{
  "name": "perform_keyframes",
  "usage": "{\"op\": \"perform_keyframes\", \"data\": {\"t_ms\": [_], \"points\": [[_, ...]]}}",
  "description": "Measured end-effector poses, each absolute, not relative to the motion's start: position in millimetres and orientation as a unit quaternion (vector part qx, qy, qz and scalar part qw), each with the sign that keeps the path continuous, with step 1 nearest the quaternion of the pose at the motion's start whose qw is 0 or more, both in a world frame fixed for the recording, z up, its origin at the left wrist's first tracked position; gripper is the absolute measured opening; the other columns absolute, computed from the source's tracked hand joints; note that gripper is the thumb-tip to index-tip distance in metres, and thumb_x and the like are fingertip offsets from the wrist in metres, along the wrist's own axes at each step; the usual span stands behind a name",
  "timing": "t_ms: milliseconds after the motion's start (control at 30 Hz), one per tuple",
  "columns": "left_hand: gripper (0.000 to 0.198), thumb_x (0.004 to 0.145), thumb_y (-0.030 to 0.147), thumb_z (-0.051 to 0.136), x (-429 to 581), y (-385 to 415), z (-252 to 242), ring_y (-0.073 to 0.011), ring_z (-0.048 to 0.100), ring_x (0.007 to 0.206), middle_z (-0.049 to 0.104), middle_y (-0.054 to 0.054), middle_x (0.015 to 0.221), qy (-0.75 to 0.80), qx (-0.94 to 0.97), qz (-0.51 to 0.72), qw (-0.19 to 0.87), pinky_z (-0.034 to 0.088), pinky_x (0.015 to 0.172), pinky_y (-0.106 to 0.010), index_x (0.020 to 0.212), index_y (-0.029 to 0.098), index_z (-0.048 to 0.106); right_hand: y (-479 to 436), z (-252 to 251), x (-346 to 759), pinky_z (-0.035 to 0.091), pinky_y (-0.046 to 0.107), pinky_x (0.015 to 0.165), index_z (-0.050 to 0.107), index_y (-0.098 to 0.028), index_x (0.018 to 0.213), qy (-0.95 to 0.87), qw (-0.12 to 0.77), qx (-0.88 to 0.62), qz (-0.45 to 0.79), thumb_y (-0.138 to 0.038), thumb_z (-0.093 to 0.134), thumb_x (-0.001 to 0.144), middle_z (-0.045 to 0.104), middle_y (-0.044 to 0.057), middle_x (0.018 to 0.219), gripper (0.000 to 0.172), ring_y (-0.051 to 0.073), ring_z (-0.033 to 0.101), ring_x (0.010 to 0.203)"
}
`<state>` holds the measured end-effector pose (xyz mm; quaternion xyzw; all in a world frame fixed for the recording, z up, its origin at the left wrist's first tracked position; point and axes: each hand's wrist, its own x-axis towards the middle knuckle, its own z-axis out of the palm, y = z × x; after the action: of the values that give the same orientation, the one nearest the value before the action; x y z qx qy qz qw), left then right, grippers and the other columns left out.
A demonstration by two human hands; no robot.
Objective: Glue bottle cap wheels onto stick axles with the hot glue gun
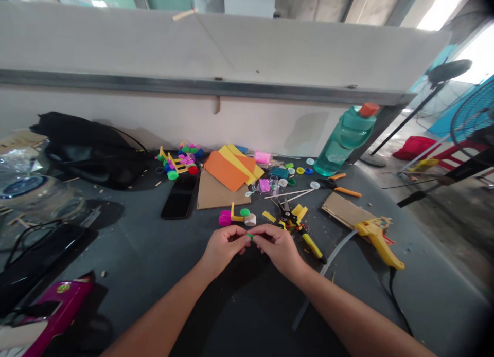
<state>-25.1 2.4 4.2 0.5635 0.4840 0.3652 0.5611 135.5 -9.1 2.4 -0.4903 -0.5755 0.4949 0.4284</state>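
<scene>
Both hands pinch sm. green pc., prob. for fine control; glue gun nr. R edge of counter.

hands: pinching green piece | glue gun: right | phone: left

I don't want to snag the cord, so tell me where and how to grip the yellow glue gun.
Best, I'd judge, by the handle, right hand coming from the near side. The glue gun lies partly over the cardboard, while its handle juts off toward the near right, leaving it open to grasp. Stop short of the black cord at its end.
</scene>
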Motion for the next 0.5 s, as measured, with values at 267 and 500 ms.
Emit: {"op": "perform_keyframes", "data": {"t_ms": [267, 500], "points": [[0.019, 0.073, 0.033, 0.063, -25.3, 2.9, 5.1, -0.0095, 0.052, 0.051, 0.062, 0.000, 0.062, 0.476, 0.547, 0.377, 0.576, 0.042, 0.053, -0.022, 0.072, 0.015, 0.064, -8.9, 1.3, 135.3, 0.044, 0.022, 0.051, 0.068, -0.020, 0.091, -0.563, 0.425, -0.486, 0.517, -0.024, 0.056, 0.076, 0.064, 0.001, 0.071, 0.019, 0.010, 0.052, 0.055], [0.017, 0.072, 0.031, 0.064, -24.7, 2.1, 7.9, -0.0096, 0.052, 0.052, 0.062, 0.000, 0.064, 0.475, 0.519, 0.390, 0.595, 0.043, 0.054, -0.023, 0.074, 0.014, 0.062, -9.1, 3.2, 135.0, 0.042, 0.022, 0.049, 0.065, -0.018, 0.094, -0.534, 0.437, -0.497, 0.526, -0.026, 0.059, 0.075, 0.060, -0.001, 0.066, 0.022, 0.010, 0.050, 0.053]]}}
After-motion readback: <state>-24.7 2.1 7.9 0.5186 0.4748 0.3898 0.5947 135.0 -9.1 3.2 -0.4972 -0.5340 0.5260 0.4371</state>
